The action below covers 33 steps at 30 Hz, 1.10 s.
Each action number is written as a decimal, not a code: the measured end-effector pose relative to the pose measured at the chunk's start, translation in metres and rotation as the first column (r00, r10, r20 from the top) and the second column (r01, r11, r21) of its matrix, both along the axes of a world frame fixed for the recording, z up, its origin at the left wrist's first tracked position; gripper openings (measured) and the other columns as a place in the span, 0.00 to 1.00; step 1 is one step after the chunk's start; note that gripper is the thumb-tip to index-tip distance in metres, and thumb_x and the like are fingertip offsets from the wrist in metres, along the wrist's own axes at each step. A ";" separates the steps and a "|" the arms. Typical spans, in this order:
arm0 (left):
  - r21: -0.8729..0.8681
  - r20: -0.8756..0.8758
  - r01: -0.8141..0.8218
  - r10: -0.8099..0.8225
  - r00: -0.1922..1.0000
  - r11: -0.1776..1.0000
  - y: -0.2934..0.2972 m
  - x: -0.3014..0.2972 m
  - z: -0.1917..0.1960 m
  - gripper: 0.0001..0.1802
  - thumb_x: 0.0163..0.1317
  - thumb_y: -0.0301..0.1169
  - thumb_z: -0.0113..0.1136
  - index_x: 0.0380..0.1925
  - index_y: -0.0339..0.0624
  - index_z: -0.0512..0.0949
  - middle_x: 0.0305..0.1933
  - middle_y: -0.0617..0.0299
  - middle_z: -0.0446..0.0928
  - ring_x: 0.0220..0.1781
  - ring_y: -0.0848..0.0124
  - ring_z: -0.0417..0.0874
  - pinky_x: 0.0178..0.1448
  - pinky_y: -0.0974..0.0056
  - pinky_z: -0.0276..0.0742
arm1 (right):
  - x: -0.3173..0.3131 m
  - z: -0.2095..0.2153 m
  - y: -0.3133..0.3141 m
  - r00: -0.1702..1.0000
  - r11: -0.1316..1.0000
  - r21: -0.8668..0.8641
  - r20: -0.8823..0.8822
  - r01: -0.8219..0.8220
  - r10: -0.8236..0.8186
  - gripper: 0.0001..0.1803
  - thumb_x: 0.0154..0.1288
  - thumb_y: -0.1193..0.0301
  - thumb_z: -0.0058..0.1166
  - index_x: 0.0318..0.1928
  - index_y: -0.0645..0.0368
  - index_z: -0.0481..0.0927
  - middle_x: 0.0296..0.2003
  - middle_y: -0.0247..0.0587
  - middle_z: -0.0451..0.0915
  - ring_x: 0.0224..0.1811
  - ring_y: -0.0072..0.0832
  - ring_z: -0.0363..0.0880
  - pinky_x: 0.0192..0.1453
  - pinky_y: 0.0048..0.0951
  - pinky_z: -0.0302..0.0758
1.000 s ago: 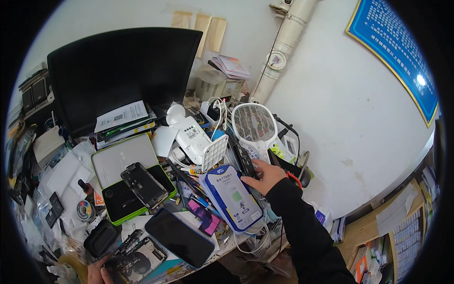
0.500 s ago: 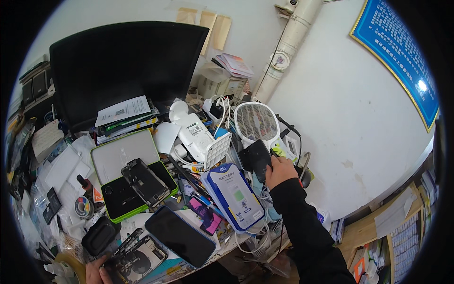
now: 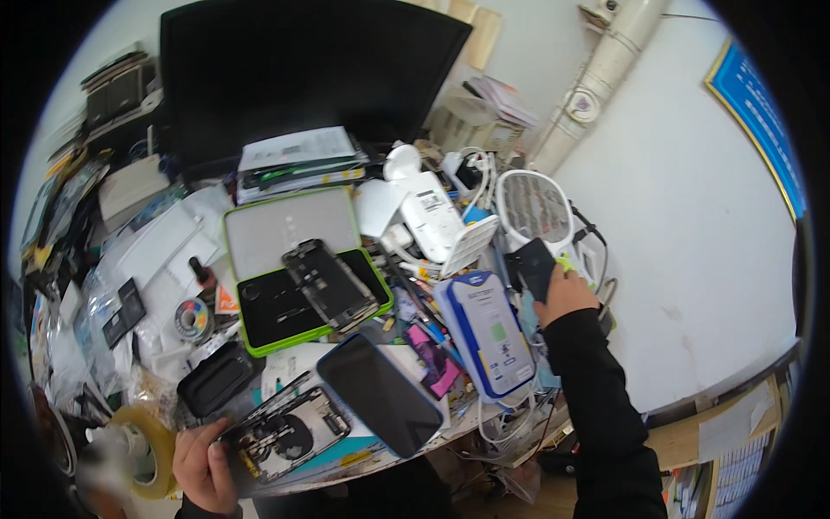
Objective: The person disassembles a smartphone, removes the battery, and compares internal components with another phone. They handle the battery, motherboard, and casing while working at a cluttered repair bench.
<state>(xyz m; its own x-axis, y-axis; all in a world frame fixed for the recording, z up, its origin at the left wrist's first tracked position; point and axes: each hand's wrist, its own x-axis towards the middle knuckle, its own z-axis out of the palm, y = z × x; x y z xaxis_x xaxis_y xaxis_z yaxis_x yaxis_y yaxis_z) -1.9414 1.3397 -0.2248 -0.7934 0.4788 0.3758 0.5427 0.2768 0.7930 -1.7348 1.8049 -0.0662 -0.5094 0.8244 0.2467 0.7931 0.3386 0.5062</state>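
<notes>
In my right hand (image 3: 566, 296) is a black smartphone (image 3: 537, 266), gripped by its edge at the right side of the desk, beside the blue-and-white battery box (image 3: 491, 337). My left hand (image 3: 206, 467) pinches the left edge of an opened phone housing (image 3: 290, 435) with its inner parts bare, at the desk's front. To the right of that housing lies a dark phone with a blue rim (image 3: 380, 394). Farther back, a detached phone screen assembly (image 3: 333, 285), inner side up, rests across an open green-rimmed case (image 3: 290, 203).
A large black monitor (image 3: 303, 82) stands at the back behind stacked papers (image 3: 298, 149). A white device with a stand (image 3: 430, 216) and an electric fly swatter (image 3: 534, 208) are beyond the battery box. A tape roll (image 3: 143, 451), solder spool (image 3: 193, 319) and black tray (image 3: 216, 379) crowd the left.
The whole view has swung left, so the desk sits farther right in the picture. More of my left hand shows at the opened housing. My right hand still holds the black smartphone.
</notes>
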 end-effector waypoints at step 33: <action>-0.012 -0.059 0.069 -0.069 0.996 0.998 -0.002 -0.006 -0.003 0.20 0.80 0.34 0.47 0.49 0.28 0.83 0.39 0.50 0.82 0.33 0.65 0.78 0.38 0.65 0.73 | 0.000 -0.021 -0.103 0.529 -0.597 -0.383 0.277 -0.705 -0.802 0.37 0.77 0.52 0.31 0.76 0.65 0.63 0.58 0.76 0.78 0.49 0.59 0.88 0.43 0.44 0.89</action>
<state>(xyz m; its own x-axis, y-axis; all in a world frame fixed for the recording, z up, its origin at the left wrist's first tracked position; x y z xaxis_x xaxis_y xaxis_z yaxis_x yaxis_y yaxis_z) -1.9469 1.3377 -0.2279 -0.7348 0.5357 0.4160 0.6068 0.2452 0.7561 -1.7353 1.7022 -0.0871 -0.7343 -0.0817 -0.6739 0.4199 -0.8347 -0.3564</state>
